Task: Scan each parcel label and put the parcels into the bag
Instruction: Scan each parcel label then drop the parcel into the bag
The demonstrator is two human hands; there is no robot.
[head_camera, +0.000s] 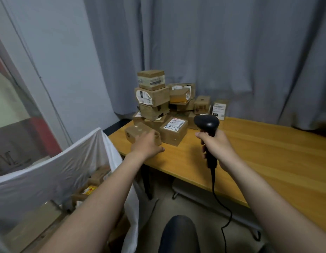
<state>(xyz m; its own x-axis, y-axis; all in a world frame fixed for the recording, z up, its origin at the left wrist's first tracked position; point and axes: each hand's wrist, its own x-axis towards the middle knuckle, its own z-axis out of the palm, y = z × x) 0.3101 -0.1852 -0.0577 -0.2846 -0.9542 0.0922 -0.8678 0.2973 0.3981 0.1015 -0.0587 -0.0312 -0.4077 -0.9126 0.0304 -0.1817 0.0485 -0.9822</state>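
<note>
Tabletop: front parcel gripped beneath left hand.

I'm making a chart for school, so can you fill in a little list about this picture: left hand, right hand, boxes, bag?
left hand: grips a small box at the table's near corner
right hand: holds the black scanner, cable hanging down
pile of boxes: stacked at the table's far corner
bag: white, open, beside the table, holds some packed boxes
</note>
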